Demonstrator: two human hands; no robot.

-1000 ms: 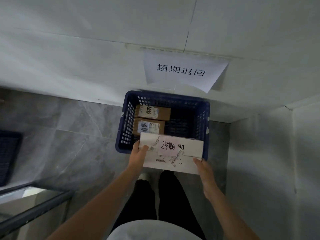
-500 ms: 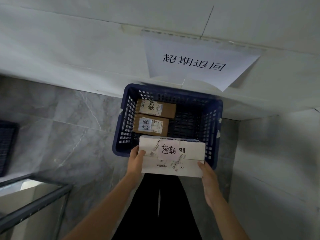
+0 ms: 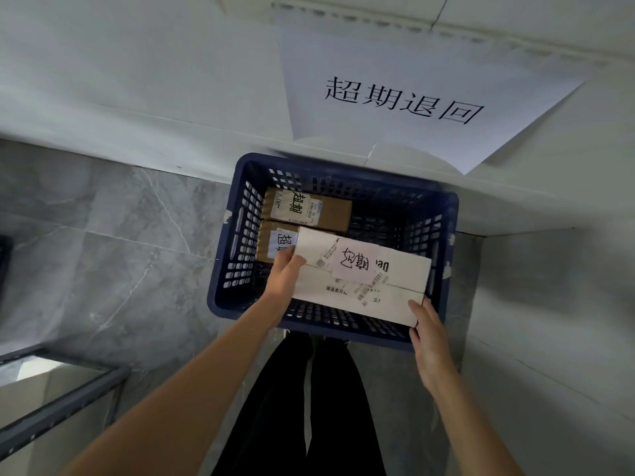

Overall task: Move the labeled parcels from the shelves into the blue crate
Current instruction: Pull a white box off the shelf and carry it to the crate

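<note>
Holding, left hand (image 3: 283, 273): fingers curled on the left end of the white parcel (image 3: 360, 276), thumb on top, so it stays level
Brown parcels (image 3: 305, 209): two lie flat in the left part of the blue crate (image 3: 330, 333), labels up, which leaves room beside them
White parcel: over the crate's near right part, partly covering one brown parcel; I can't tell if it rests on the bottom
Right hand (image 3: 429, 338): fingers wrap the near right corner to steady it; fingertips are hidden
Wall sign (image 3: 405, 97): paper above the crate, likely marking the drop spot
Next, I think: lower it, let go
</note>
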